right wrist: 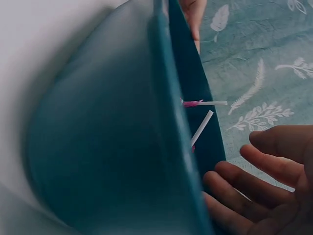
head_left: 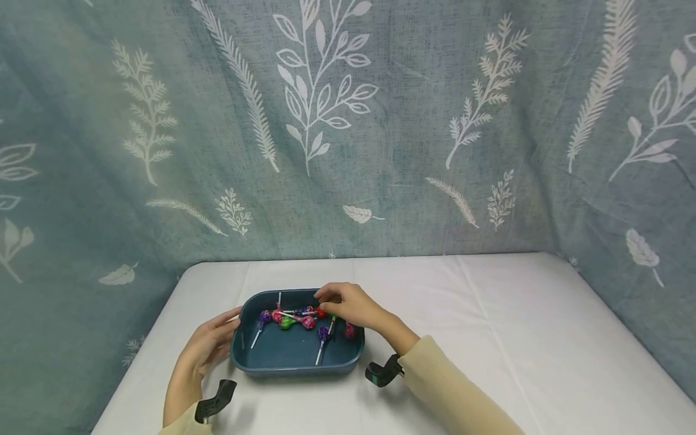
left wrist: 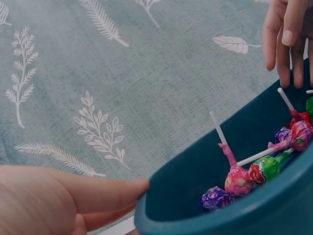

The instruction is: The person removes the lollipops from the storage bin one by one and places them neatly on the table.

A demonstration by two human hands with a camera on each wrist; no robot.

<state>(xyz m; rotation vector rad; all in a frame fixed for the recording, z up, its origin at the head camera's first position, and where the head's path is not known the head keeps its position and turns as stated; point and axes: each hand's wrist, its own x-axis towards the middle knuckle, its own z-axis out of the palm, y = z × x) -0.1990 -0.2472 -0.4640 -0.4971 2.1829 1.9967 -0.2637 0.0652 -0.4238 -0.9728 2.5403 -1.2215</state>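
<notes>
A dark teal plastic bin (head_left: 296, 370) stands on the table with several lollipops (head_left: 307, 322) lying loose in it. Their wrappers are purple, pink, red and green, on white sticks. My left hand (head_left: 206, 345) rests at the bin's left side, its straight fingers touching the rim; the left wrist view shows the fingertips (left wrist: 139, 190) against the bin's corner. Over the back right part of the bin hovers my right hand (head_left: 353, 304), fingers loosely bent and spread. Nothing shows between those fingers (right wrist: 239, 188) in the right wrist view. Some lollipops below the right hand are partly hidden.
The bin sits on a white-covered table (head_left: 462, 338), toward its left side. Behind and beside the table hangs a blue-green curtain (head_left: 402, 121) with white leaf prints. A black wrist camera (head_left: 383, 371) is strapped near the right sleeve, close to the bin's front right corner.
</notes>
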